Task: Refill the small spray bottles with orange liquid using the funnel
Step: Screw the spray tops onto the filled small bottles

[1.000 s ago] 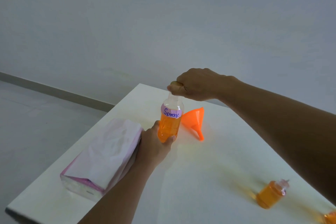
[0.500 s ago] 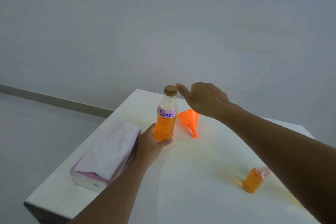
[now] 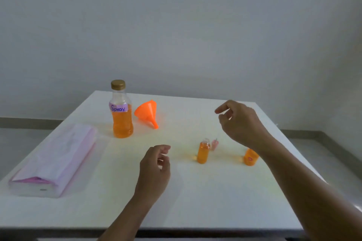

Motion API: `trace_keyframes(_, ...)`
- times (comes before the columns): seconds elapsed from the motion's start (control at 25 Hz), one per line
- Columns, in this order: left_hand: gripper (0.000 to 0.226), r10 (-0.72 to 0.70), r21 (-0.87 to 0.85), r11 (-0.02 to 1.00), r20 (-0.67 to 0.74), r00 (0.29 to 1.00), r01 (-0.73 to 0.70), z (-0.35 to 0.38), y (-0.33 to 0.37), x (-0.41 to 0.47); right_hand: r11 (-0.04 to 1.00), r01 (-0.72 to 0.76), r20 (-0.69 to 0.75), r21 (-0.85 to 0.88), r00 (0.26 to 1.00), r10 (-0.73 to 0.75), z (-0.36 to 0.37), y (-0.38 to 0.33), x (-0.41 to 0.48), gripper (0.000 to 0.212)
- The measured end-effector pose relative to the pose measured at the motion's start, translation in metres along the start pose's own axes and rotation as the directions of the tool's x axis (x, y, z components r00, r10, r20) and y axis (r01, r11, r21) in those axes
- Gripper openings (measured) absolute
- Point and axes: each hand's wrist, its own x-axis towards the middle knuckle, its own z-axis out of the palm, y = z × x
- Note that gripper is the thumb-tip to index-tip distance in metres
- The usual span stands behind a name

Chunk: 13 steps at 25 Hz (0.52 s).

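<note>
A big bottle (image 3: 121, 115) with a gold cap, a "Spray" label and orange liquid stands at the back left of the white table (image 3: 117, 191). An orange funnel (image 3: 147, 113) lies on its side just right of it. One small bottle (image 3: 203, 151) of orange liquid stands uncapped in the middle, with a small pink spray cap (image 3: 214, 144) beside it. A second small orange bottle (image 3: 250, 157) is partly hidden behind my right wrist. My left hand (image 3: 155, 164) hovers left of the small bottle, fingers loosely curled, empty. My right hand (image 3: 238, 121) hangs above the small bottles, empty.
A pink-and-white pack of tissues (image 3: 56, 158) lies along the table's left side. A plain grey wall stands behind the table, and the floor shows past the left and right edges.
My left hand let go of the big bottle and pulled back toward me. My right hand left the cap and moved right, above the small bottles. The view shifted, showing both small bottles.
</note>
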Motion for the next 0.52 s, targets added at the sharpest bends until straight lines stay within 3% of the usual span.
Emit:
trace_keyframes(0.12,0.043,-0.001,0.005,1.000,0.109,0.994,0.001,0.037,0.017,-0.003,0.995,-0.101,0.046,-0.004,0.994,0.101,0.011,0.041,-0.024,0.029)
trace_keyframes(0.32,0.059,-0.055,-0.050,0.997,0.160,0.986,0.063,0.076,0.028,0.002,0.971,-0.240,0.145,-0.004,0.960,0.238,0.069,0.095,-0.026,0.029)
trace_keyframes(0.44,0.054,-0.052,-0.109,0.992,0.128,0.990,0.067,0.086,0.035,0.008,0.959,-0.267,0.104,0.096,0.961,0.257,0.097,0.106,-0.011,0.048)
trace_keyframes(0.52,0.041,-0.038,-0.121,0.991,0.112,0.993,0.052,0.089,0.038,0.013,0.961,-0.236,0.019,0.142,0.972,0.236,0.108,0.107,-0.001,0.042)
